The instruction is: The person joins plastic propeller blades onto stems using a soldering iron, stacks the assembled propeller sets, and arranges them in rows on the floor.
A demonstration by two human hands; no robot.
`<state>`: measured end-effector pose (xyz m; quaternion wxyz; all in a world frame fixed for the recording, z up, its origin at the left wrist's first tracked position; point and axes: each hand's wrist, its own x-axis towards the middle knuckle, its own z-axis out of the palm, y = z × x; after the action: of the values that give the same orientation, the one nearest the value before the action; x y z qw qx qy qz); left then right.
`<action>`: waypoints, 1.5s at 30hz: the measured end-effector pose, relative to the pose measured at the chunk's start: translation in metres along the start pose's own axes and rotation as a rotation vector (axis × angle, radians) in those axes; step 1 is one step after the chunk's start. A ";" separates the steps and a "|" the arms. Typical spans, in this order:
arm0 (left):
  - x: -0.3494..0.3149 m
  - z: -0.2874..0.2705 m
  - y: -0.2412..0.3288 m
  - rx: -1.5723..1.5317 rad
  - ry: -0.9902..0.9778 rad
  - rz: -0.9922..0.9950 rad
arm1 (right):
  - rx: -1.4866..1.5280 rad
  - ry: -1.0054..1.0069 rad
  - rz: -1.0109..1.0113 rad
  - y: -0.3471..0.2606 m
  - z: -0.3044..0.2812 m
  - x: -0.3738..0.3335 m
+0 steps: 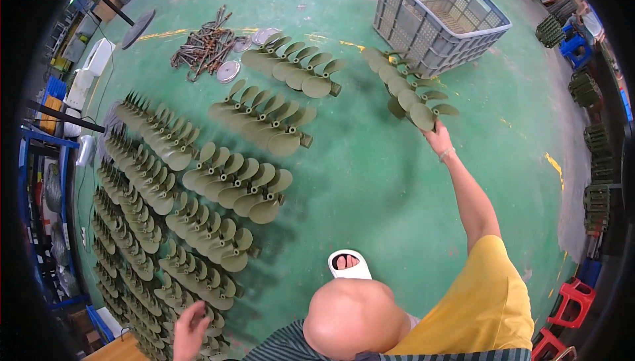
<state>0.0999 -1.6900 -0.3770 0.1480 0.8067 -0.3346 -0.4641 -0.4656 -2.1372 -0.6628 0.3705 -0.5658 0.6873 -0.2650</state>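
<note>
My right hand (438,138) grips the near end of a row of olive-green propellers (409,93), lined up hub to hub. This row is at the right, angled away from me, and its far end is beside the grey plastic crate (423,40). My left hand (190,329), low on the left, has its fingers curled but apart, with nothing seen in them. It is over or beside other propeller rows (195,281) on the green floor; whether it touches them I cannot tell. More rows (238,182) stretch up the left and middle.
Rusty metal rods (205,46) lie heaped at the far left of centre, near round metal discs (228,72). Red stools (573,301) stand at the lower right. A blue-framed rack (63,228) lines the left side. A foot in a white slipper (357,268) is close in front.
</note>
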 end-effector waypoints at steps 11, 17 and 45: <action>-0.060 0.017 -0.053 0.417 0.341 -0.214 | -0.026 -0.081 -0.282 -0.048 0.110 0.218; -0.073 0.030 -0.064 0.224 0.336 -0.303 | -0.171 -0.139 -0.270 -0.047 0.113 0.333; -0.327 0.056 -0.158 -0.141 1.085 -0.039 | -1.891 -1.256 0.014 -0.363 0.135 -0.264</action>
<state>0.0029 -1.3484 -0.2805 0.3447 0.9244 -0.1633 -0.0054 -0.1230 -1.9524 -0.4016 0.0755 -0.6476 0.3074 0.6931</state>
